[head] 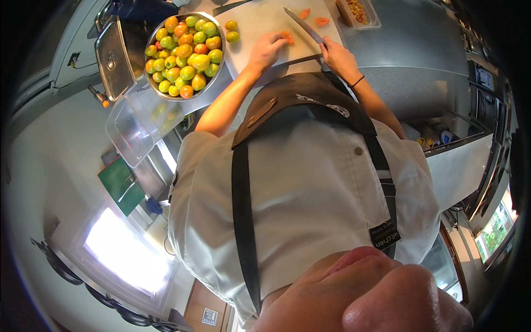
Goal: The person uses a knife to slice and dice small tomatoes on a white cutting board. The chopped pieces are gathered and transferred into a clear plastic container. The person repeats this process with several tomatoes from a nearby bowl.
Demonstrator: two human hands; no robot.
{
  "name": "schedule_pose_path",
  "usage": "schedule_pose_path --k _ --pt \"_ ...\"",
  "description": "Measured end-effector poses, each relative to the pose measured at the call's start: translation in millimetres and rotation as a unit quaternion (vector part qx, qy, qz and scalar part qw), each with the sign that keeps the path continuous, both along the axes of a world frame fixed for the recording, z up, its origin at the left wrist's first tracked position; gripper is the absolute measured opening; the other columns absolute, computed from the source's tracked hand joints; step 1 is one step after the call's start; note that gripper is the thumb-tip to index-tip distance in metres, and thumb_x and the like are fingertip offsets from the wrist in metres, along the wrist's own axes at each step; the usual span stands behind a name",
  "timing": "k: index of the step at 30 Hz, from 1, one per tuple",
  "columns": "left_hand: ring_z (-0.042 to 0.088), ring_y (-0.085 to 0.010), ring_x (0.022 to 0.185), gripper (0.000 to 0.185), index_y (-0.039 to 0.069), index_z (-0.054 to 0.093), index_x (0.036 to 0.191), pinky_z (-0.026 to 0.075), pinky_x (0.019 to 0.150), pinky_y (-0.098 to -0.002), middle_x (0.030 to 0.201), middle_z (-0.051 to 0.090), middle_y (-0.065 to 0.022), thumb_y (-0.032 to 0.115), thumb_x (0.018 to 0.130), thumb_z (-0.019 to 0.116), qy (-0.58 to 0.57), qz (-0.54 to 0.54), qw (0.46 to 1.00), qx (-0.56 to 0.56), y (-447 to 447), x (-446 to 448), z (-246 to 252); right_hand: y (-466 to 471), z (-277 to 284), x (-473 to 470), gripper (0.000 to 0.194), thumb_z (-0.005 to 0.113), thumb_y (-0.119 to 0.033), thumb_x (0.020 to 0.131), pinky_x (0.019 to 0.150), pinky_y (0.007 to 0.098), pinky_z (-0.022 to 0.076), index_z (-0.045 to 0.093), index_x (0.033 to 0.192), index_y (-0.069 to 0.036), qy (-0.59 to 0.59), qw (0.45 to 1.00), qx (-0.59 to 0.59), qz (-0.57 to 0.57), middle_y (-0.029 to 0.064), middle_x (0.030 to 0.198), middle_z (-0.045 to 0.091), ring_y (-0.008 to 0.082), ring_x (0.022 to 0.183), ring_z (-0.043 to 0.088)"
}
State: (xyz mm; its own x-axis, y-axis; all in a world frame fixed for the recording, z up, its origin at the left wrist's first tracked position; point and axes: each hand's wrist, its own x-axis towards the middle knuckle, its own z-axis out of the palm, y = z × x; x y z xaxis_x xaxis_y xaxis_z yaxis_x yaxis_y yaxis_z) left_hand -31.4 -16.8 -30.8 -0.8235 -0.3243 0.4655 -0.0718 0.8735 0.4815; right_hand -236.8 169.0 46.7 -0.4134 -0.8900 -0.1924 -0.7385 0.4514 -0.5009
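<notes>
My left hand (266, 50) rests on the white cutting board (265, 18), its fingertips gripping a cut orange-red tomato piece (287, 37). My right hand (339, 58) is closed around the handle of a kitchen knife (305, 25). The blade points away and to the left, above the board and apart from the piece. Beyond the knife lie two tomato wedges, a far one (305, 13) and a nearer one (322, 21). Two whole tomatoes, one upper (231, 25) and one lower (232, 37), sit at the board's left side.
Left of the board stands a metal bowl (222, 54) heaped with green, yellow and orange tomatoes. A clear plastic container (132, 128) is beside it, near a steel pan lid (114, 62). At right, a plastic tub (373, 23) holds diced orange pieces on the steel counter (410, 41).
</notes>
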Motion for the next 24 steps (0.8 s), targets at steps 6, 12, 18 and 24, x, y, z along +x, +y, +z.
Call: schedule_pose_path --k 6,12,18,24 --pt "0.071 -0.0295 0.104 0.028 0.014 0.077 0.11 0.059 0.089 -0.0399 0.113 0.074 -0.0056 0.002 0.086 0.069 -0.018 -0.025 0.999 -0.008 -3.6 -21.5 9.1 -19.7 -9.6 5.3 0.019 0.046 -0.021 0.107 0.07 0.0611 0.0537 0.05 0.114 -0.004 0.062 0.994 0.046 0.076 0.027 0.085 0.071 0.0494 0.081 0.07" --pt "0.07 -0.0276 0.104 0.026 0.015 0.077 0.108 0.059 0.088 -0.0386 0.11 0.073 -0.0041 0.004 0.085 0.071 0.004 -0.046 0.999 -0.016 -12.3 -23.9 -2.1 -29.3 -5.9 7.2 0.019 0.045 -0.015 0.103 0.07 0.0615 0.0541 0.05 0.111 0.001 0.064 0.991 0.036 0.115 0.0312 0.085 0.071 0.0513 0.079 0.07" --pt "0.07 -0.028 0.099 0.019 0.013 0.075 0.102 0.059 0.085 -0.0387 0.105 0.072 -0.0049 0.006 0.085 0.072 0.042 -0.051 0.998 -0.004 -12.6 -29.4 -6.5 -44.1 -49.1 18.0 0.021 0.047 -0.015 0.103 0.072 0.0601 0.0568 0.052 0.112 0.003 0.035 0.997 0.003 0.069 0.0309 0.089 0.073 0.0498 0.082 0.073" --pt "0.07 -0.0295 0.1 0.024 0.012 0.077 0.107 0.059 0.087 -0.0403 0.109 0.073 -0.0061 0.006 0.083 0.075 0.025 -0.023 0.999 -0.028 -14.2 -21.8 -11.1 -39.0 -34.0 38.7 0.024 0.049 -0.021 0.105 0.07 0.0626 0.0557 0.052 0.113 0.002 0.038 0.997 0.055 0.03 0.0337 0.086 0.071 0.0517 0.081 0.072"
